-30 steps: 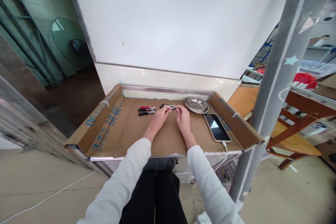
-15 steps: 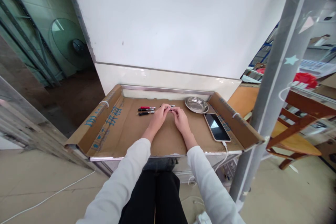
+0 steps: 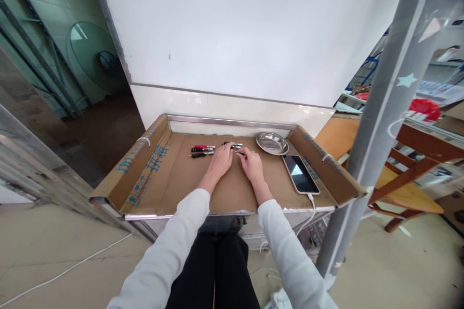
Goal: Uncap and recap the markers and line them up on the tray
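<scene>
My left hand (image 3: 222, 157) lies over the cardboard, fingers stretched forward and together, touching or just beside dark pens with clear and silver ends (image 3: 237, 145). The fingers partly cover these pens. A short distance to the right, my right hand (image 3: 253, 164) is closed in a pinch on a small dark piece (image 3: 239, 153); its kind is too small to make out. Left of my hands a red pen (image 3: 203, 147) and black pens (image 3: 201, 154) lie side by side.
Cardboard (image 3: 181, 178) with raised side flaps lines the worktop. A round steel dish (image 3: 271, 144) stands at the back right, with a phone (image 3: 300, 175) on a white cable (image 3: 312, 207) in front. A grey pole (image 3: 377, 106) and wooden chair (image 3: 409, 169) are to the right.
My hands have come apart from where their fingertips met. The left has flattened towards the pens behind it, which show more now; the right stays pinched.
</scene>
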Demonstrator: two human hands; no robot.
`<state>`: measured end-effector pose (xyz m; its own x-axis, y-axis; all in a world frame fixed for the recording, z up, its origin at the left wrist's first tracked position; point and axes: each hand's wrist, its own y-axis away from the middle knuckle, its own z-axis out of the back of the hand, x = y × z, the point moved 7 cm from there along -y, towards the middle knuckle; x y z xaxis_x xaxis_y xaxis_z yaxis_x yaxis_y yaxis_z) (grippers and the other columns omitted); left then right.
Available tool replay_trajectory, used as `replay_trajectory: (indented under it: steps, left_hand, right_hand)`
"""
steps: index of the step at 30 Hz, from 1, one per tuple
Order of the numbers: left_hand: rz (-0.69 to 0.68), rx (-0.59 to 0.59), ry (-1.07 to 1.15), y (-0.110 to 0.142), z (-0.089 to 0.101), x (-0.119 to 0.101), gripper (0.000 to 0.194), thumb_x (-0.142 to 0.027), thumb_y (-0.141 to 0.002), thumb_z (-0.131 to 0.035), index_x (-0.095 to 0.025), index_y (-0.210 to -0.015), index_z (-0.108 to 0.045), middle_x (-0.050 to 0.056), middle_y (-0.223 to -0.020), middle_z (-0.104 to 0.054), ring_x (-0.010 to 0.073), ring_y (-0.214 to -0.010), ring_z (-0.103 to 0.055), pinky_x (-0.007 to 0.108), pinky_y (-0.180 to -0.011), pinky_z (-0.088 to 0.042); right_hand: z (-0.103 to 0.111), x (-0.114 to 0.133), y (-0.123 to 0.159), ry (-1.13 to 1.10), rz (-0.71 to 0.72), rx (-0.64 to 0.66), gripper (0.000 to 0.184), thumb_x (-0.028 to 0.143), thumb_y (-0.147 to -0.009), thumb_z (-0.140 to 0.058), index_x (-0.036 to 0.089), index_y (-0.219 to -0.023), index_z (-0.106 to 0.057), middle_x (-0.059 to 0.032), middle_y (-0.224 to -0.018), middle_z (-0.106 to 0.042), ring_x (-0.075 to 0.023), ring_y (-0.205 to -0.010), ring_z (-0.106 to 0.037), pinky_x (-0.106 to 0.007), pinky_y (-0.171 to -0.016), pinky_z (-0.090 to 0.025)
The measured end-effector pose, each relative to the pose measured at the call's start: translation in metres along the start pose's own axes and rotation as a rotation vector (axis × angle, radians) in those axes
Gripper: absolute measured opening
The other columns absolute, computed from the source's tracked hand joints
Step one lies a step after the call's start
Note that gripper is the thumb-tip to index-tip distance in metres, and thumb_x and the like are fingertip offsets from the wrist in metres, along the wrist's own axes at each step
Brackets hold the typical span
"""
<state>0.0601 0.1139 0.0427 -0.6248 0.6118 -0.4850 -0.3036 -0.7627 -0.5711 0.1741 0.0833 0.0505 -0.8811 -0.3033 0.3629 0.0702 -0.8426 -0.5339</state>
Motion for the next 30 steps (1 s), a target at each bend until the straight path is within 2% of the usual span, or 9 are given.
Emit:
replay_trajectory:
  steps: [4,7,12,14,17,19,23,30]
  left_hand:
    - [-0.028,0.048,-0.082,0.0,-0.008,0.003,0.037,-0.014,-0.09,-0.031,-0.013,-0.125,-0.043,0.013,-0.129,-0.052,0.0215,-0.118,-0.049,0.039,-0.1,-0.035]
    - [-0.015,0.09,-0.142,0.002,-0.011,0.004,0.037,-0.012,-0.087,-0.035,-0.014,-0.123,-0.044,0.013,-0.125,-0.054,0.0225,-0.117,-0.048,0.04,-0.099,-0.033]
    - [0.01,0.085,-0.282,0.004,-0.006,0.0,0.032,-0.029,-0.087,-0.046,-0.016,-0.116,-0.051,0.012,-0.111,-0.057,0.0268,-0.104,-0.05,0.043,-0.089,-0.035]
    - [-0.001,0.104,-0.325,0.004,-0.006,-0.002,0.029,-0.035,-0.087,-0.048,-0.017,-0.107,-0.057,0.012,-0.107,-0.055,0.0274,-0.101,-0.048,0.041,-0.085,-0.035]
    - [-0.051,0.123,-0.32,0.005,-0.004,-0.007,0.025,-0.039,-0.088,-0.046,-0.019,-0.093,-0.06,0.009,-0.105,-0.057,0.0246,-0.099,-0.048,0.038,-0.085,-0.034]
    - [-0.074,0.104,-0.281,0.006,-0.001,-0.01,0.023,-0.036,-0.09,-0.044,-0.019,-0.094,-0.058,0.006,-0.103,-0.06,0.0211,-0.097,-0.05,0.035,-0.087,-0.032]
    - [-0.042,0.03,-0.246,0.007,0.01,-0.011,0.019,-0.032,-0.092,-0.042,-0.021,-0.101,-0.054,0.002,-0.098,-0.064,0.017,-0.092,-0.052,0.032,-0.087,-0.031]
    - [0.003,-0.014,-0.317,0.008,0.02,-0.008,0.017,-0.031,-0.091,-0.044,-0.023,-0.102,-0.055,0.003,-0.1,-0.063,0.0184,-0.094,-0.052,0.033,-0.085,-0.029]
  right_hand:
    - [0.0,-0.009,0.001,0.024,-0.067,-0.024,0.017,0.025,-0.091,-0.042,0.022,-0.1,-0.057,-0.0023,-0.097,-0.067,-0.0157,-0.08,-0.059,-0.025,-0.076,-0.038]
    - [-0.001,-0.014,0.001,0.049,-0.088,-0.029,0.016,0.024,-0.09,-0.044,0.022,-0.098,-0.057,-0.0019,-0.093,-0.067,-0.0155,-0.08,-0.059,-0.025,-0.075,-0.038]
    - [-0.001,-0.019,0.002,0.085,-0.137,-0.029,0.016,0.024,-0.09,-0.044,0.022,-0.096,-0.058,-0.0019,-0.089,-0.067,-0.0159,-0.081,-0.059,-0.025,-0.075,-0.038]
    - [0.0,-0.02,0.002,0.102,-0.149,-0.03,0.016,0.023,-0.09,-0.043,0.022,-0.096,-0.058,-0.0021,-0.089,-0.067,-0.0164,-0.082,-0.059,-0.025,-0.074,-0.037]
    - [0.003,-0.021,0.003,0.109,-0.164,-0.05,0.018,0.022,-0.09,-0.042,0.022,-0.098,-0.058,-0.0026,-0.091,-0.067,-0.0167,-0.081,-0.058,-0.026,-0.073,-0.037]
    - [0.006,-0.02,0.004,0.106,-0.169,-0.065,0.019,0.021,-0.09,-0.041,0.022,-0.099,-0.058,-0.003,-0.091,-0.067,-0.0171,-0.081,-0.058,-0.026,-0.073,-0.037]
    - [0.007,-0.016,0.005,0.069,-0.128,-0.078,0.021,0.022,-0.09,-0.04,0.021,-0.099,-0.058,-0.0034,-0.089,-0.067,-0.0176,-0.08,-0.057,-0.027,-0.076,-0.037]
    - [0.003,-0.005,0.004,-0.078,-0.016,-0.035,0.021,0.024,-0.09,-0.04,0.023,-0.1,-0.058,-0.0023,-0.093,-0.067,-0.0168,-0.081,-0.056,-0.027,-0.078,-0.04]
